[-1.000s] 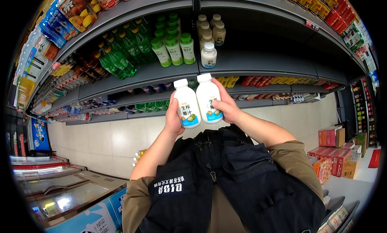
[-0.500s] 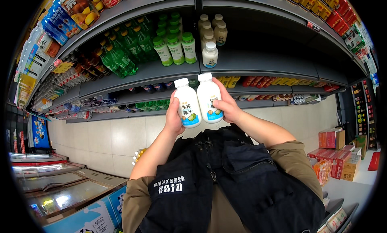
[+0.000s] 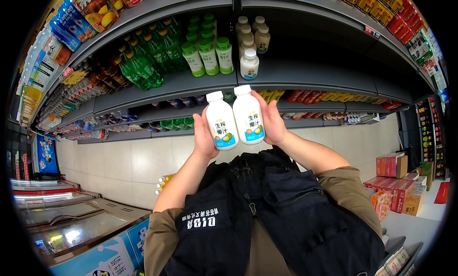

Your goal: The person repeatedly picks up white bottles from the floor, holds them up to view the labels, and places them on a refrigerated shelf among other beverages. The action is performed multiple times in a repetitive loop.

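Two white plastic drink bottles with white caps and blue-bottomed labels are held side by side in front of my chest. My left hand (image 3: 203,138) supports the left bottle (image 3: 221,117) from its outer side and behind. Around the outer side of the right bottle (image 3: 248,114) is my right hand (image 3: 275,125). Both thumbs stand away from the labels, and the other fingers are mostly hidden behind the bottles. Beyond them, a single similar white bottle (image 3: 249,66) stands at the shelf's front, with several beige bottles (image 3: 262,39) behind it.
The dark grey shelf (image 3: 315,80) spans the view ahead. On it, green-capped bottles (image 3: 207,56) and large green bottles (image 3: 138,68) stand to the left. A glass-topped freezer (image 3: 71,228) is at lower left. Stacked cartons (image 3: 393,190) sit on the right.
My right thumb has lifted off the front of the right bottle and now points up. The left thumb has swung outward from its bottle. Both bottles have barely shifted.
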Tool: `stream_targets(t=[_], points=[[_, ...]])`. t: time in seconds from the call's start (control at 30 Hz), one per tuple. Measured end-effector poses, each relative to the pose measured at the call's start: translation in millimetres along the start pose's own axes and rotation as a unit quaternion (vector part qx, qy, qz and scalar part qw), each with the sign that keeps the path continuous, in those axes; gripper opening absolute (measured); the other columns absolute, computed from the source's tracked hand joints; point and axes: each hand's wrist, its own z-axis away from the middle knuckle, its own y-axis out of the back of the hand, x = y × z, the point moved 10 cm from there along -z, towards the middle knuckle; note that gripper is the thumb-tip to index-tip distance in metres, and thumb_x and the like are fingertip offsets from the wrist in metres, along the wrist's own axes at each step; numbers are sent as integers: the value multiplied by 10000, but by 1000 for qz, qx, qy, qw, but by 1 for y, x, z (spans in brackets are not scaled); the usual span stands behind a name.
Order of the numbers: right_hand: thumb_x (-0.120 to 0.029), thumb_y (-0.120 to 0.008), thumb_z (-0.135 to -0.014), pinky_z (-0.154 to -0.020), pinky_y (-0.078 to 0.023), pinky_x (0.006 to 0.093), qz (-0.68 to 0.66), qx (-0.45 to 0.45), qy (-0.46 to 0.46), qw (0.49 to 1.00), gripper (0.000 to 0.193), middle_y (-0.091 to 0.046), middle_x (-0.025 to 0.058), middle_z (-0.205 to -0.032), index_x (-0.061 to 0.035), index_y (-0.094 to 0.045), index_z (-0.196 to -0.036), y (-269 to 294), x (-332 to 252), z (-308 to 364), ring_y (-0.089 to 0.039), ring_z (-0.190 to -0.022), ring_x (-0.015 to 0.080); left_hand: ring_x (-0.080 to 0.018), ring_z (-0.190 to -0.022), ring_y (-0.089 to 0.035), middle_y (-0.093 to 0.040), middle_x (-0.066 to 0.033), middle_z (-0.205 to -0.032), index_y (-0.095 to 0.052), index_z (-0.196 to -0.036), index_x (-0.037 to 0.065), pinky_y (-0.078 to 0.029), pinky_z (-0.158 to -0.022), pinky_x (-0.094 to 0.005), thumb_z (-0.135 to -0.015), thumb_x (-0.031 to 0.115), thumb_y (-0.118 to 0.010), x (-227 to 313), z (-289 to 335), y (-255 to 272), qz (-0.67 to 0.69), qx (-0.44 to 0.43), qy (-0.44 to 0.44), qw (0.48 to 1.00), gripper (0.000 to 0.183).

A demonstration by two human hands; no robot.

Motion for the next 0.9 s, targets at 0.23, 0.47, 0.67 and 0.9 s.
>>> stream_targets(t=[0.23,0.47,0.67,0.9], points=[[-715,-163,-946,-1175,-275,447,1,0,-5,1000,904,-238,134,-1590,-69,-46,-1566,-1,0,0,-277,-1458,290,-266,-1318,-481,-472,-100,-1426,-285,-1492,114,-422,-1074,-428,-980,679,-120,0,0,-1,-1,-11,-3,1000,780],[-703,-173,-954,-1174,-276,444,5,0,-6,1000,892,-235,134,-1591,-67,-40,-1566,-3,-1,0,-274,-1459,287,-269,-1316,-483,-474,-101,-1424,-293,-1489,117,-423,-1073,-431,-996,651,-116,1,2,-2,7,-8,3,1000,748],[-695,-196,-958,-1172,-281,443,8,3,-7,1000,880,-238,130,-1590,-78,-48,-1567,-6,-1,1,-278,-1457,284,-267,-1302,-498,-477,-101,-1420,-302,-1478,116,-451,-1046,-430,-1021,601,-176,3,2,-6,-1,-32,-2,999,679],[-547,-556,-927,-1134,-335,404,44,-8,12,999,907,-327,118,-1527,-94,-95,-1564,1,-2,-2,-367,-1394,247,-249,-1245,-530,-497,-110,-1355,-305,-1456,109,-475,-1016,-407,-962,416,-575,5,-3,-1,-64,-47,-19,997,641]])
